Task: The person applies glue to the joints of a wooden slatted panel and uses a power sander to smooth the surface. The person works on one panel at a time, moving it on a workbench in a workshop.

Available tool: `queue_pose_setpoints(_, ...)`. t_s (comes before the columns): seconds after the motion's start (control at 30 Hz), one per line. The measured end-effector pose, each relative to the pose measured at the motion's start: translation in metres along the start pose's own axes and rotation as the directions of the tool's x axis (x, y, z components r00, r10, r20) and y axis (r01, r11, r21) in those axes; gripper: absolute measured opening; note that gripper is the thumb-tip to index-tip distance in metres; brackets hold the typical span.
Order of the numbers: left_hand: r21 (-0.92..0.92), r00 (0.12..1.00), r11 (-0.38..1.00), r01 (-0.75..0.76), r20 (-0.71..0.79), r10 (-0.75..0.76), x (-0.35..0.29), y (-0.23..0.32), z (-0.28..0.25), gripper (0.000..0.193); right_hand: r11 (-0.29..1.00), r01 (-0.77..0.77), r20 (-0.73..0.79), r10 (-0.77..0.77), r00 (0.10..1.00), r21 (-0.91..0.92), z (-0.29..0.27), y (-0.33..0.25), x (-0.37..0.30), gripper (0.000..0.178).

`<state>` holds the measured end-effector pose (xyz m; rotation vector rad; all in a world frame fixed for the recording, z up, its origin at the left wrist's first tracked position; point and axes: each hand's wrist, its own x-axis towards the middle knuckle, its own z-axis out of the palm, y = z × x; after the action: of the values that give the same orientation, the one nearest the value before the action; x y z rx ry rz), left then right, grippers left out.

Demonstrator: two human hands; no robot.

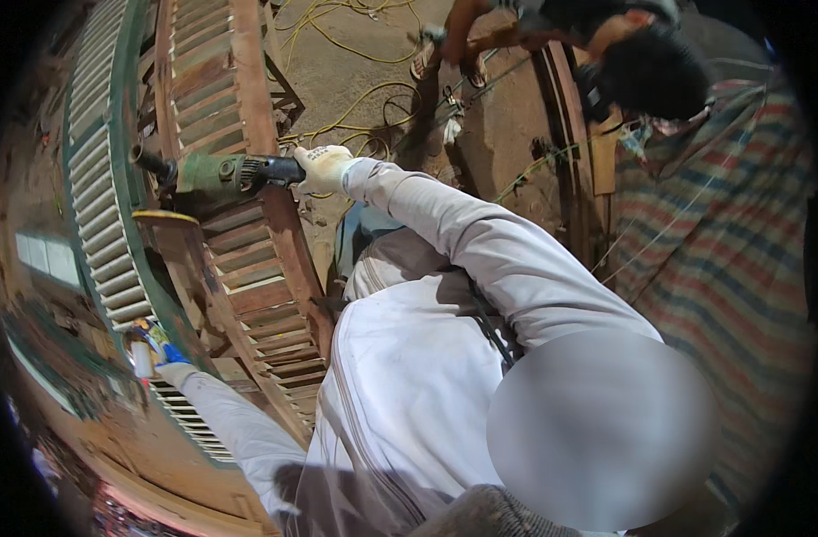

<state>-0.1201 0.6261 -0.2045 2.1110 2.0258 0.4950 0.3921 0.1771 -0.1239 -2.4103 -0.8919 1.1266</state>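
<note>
My right hand [324, 170], in a white work glove, is closed round the black rear handle of a green angle grinder [214, 174]. A short dark side handle [151, 165] juts from its far-left end, and a yellow disc [164, 217] shows at its edge. The grinder is over a brown wooden louvred shutter [264, 309]. Low on the left, my left hand [161, 345], in a blue and pale glove, is at a green-framed shutter [104, 210] with white slats. Its fingers look curled next to a small white cylindrical thing [142, 360]; their grip is too small to make out.
Yellow cable [359, 98] loops over the dirt floor beyond my right hand. Another person [597, 31] bends down at the upper right. Striped sheeting [713, 259] covers the right side, beside wooden planks [574, 134]. More green slatted pieces [55, 367] lie at the far left.
</note>
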Motion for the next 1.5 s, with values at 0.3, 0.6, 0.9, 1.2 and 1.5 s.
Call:
queue_pose_setpoints(0.3, -0.096, 0.737, 0.769, 0.632, -0.230, -0.635, -0.264, 0.061, -0.007, 0.059, 0.910, 0.092, -0.370, 0.071, 0.926, 0.404, 0.017, 0.032, -0.067, 0.094)
queue_pose_setpoints(0.6, 0.513, 0.881, 0.825, 0.239, 0.243, -0.406, -0.440, 0.073, -0.045, 0.084, 0.621, -0.318, -0.178, 0.603, 0.777, 0.716, 0.172, 0.256, -0.191, 0.087)
queue_pose_setpoints(0.9, 0.442, 0.951, 0.873, 0.207, 0.118, -0.286, -0.453, 0.059, -0.038, 0.082, 0.406, -0.801, 0.135, 0.852, 0.506, 0.439, 0.346, 0.411, -0.352, 0.097)
queue_pose_setpoints(1.2, 0.391, 0.955, 0.887, 0.246, 0.057, -0.290, -0.451, 0.047, -0.031, 0.082, 0.594, -0.671, -0.083, 0.773, 0.629, 0.443, 0.357, 0.388, -0.399, 0.072)
queue_pose_setpoints(1.5, 0.356, 0.958, 0.901, 0.246, 0.052, -0.282, -0.450, 0.040, -0.025, 0.084, 0.543, -0.662, -0.220, 0.832, 0.510, 0.517, 0.359, 0.395, -0.402, 0.061)
